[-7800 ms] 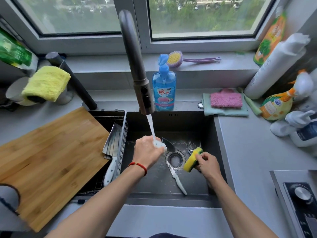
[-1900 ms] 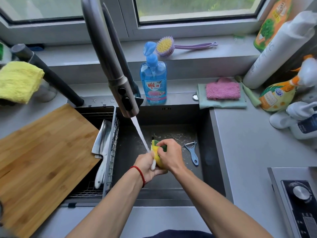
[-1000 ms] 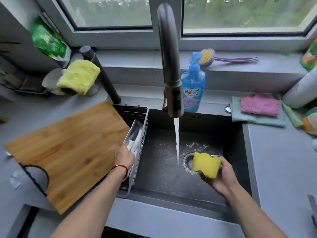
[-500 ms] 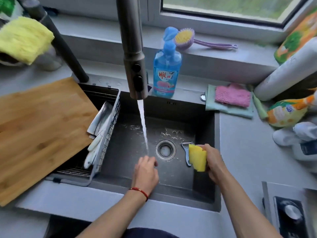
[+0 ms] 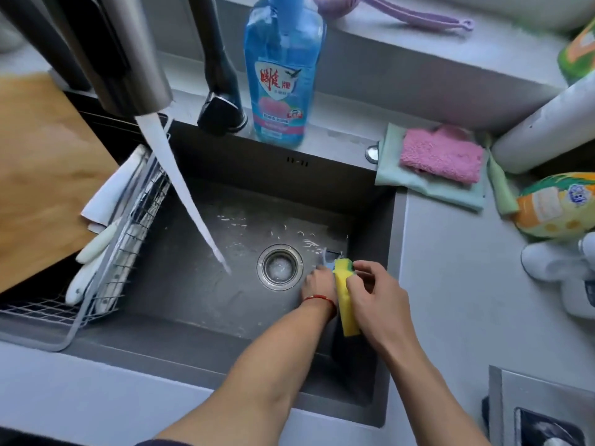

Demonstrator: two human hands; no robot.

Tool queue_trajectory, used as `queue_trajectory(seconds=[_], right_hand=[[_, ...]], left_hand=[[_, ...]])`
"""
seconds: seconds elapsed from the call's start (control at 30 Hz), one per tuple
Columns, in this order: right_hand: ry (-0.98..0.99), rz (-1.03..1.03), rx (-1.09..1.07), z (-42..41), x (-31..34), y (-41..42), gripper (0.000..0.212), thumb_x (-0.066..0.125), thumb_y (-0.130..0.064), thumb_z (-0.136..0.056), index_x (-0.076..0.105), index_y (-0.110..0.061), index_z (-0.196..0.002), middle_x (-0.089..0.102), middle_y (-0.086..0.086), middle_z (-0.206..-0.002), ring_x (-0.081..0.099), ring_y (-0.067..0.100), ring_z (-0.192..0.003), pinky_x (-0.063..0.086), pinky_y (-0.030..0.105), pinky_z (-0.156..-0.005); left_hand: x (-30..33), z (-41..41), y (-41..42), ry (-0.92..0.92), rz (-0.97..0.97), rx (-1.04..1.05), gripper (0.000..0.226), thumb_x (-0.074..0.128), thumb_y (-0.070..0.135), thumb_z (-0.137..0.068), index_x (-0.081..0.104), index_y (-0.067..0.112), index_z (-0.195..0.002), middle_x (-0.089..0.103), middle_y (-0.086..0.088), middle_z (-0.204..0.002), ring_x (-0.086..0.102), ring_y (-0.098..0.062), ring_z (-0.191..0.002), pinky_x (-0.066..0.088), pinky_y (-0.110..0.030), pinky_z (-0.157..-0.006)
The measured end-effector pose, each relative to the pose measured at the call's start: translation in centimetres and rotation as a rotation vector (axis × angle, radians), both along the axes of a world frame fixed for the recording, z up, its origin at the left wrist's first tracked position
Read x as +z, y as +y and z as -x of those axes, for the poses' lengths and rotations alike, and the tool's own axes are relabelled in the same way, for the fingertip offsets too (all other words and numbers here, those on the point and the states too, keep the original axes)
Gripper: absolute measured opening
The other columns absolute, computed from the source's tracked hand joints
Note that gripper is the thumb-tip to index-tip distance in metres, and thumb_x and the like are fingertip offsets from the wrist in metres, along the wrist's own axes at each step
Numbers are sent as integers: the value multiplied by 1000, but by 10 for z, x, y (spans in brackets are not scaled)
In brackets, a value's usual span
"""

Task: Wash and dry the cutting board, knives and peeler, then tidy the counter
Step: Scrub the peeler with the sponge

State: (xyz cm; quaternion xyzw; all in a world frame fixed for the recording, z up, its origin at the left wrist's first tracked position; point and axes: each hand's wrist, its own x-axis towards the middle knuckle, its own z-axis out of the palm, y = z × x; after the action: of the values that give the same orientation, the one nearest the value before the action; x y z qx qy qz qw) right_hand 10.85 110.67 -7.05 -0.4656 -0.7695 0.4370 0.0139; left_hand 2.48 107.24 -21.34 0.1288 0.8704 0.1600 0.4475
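While water runs slantwise from the faucet (image 5: pixel 128 75) into the sink (image 5: pixel 199 284), I see both hands low in the basin just right of the drain (image 5: pixel 279 267). My right hand (image 5: pixel 376 300) has its fingers curled round the yellow-and-green sponge (image 5: pixel 346 297), gripping it edge-up. My left hand (image 5: pixel 317 280), with a red string (image 5: pixel 318 299) at the wrist, sits against the sponge's left face; its fingers are bent down at the peeler (image 5: pixel 331 257), of which only a blue-and-metal tip shows beyond the sponge, so I cannot tell whether the fingers truly pinch it. Hands, sponge and peeler all touch or nearly touch each other, apart from the water stream, which lands left of the drain.

Left of the drain, a wire rack (image 5: pixel 106 268) hangs in the sink's left part, holding the knives (image 5: pixel 96 249) with white handles and a broad blade leaning on its rim. Further left of the rack, the wooden cutting board (image 5: pixel 42 188) lies across the bench (image 5: pixel 450 300). Behind the drain, on the sink's back ledge, stands a blue soap bottle (image 5: pixel 281 75). Right of that bottle lies a pink cloth (image 5: pixel 441 154) on a green cloth (image 5: pixel 418 185), and beyond them stand spray bottles (image 5: pixel 557 201). A purple brush (image 5: pixel 418 19) rests on the sill behind the soap bottle
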Motion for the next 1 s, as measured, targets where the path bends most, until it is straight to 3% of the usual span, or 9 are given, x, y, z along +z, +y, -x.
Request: queue_trajectory(seconds=[0.2,0.27,0.33,0.43,0.53,0.67,0.77,0.87,1.0], right_hand=[[26,30,-60,-2,3,-1,26,60,-23,-95,67,-26,-120,59,-24,-94,56,-11,-84,38,-4,-66],[55,59,-126,-3,8,-8,29,60,-22,-94,67,-25,-122,63,-20,-100,59,-2,-90,38,-1,-70],[83,59,-148,0,13,-22,30,62,-21,-93,65,-27,-122,65,-16,-109,60,6,-101,40,9,-79],[145,-47,26,12,17,-60,39,68,-14,-88,67,-20,-127,63,-11,-120,58,10,-115,42,21,-97],[211,-172,422,41,16,-100,46,72,-5,-88,66,-10,-133,57,7,-138,50,20,-132,37,29,-113],[188,-270,708,78,8,-110,43,70,7,-81,72,-5,-123,58,20,-133,55,35,-125,38,28,-107],[207,-375,632,91,3,-112,28,70,2,-82,73,-7,-109,60,13,-125,55,30,-117,49,35,-99],[301,-395,548,105,4,-135,25,71,-10,-91,74,-10,-115,62,10,-123,55,26,-118,43,25,-100],[235,-394,523,116,6,-136,26,68,-24,-98,75,-12,-120,66,7,-121,55,24,-116,45,26,-100]], left_hand=[[18,8,-29,-114,-18,-25,32,46,9,-99,56,1,-129,65,-23,-125,63,-40,-117,52,-46,-97],[33,11,-53,-286,-108,137,21,42,4,-98,59,4,-110,70,-20,-89,72,-32,-72,58,-42,-65],[55,17,-83,-480,-192,347,17,38,13,-103,51,15,-93,50,-7,-61,45,-15,-33,34,-21,-42],[97,31,-130,-593,-259,491,23,34,32,-105,44,21,-88,35,4,-52,22,-9,-35,16,-10,-42],[136,47,-165,-506,-315,495,23,35,23,-101,46,22,-81,36,5,-47,23,-9,-35,15,-11,-41],[162,77,-193,-348,-301,551,26,37,17,-98,49,18,-74,36,2,-46,24,-10,-33,14,-14,-44],[172,99,-198,-320,-283,598,24,36,10,-92,52,14,-76,35,1,-44,21,-10,-33,14,-13,-45],[177,110,-202,-275,-286,528,24,38,14,-94,54,13,-76,41,-2,-46,28,-12,-32,21,-14,-44],[178,112,-211,-295,-244,467,27,38,13,-93,57,12,-74,44,-2,-46,30,-13,-33,22,-17,-45]])
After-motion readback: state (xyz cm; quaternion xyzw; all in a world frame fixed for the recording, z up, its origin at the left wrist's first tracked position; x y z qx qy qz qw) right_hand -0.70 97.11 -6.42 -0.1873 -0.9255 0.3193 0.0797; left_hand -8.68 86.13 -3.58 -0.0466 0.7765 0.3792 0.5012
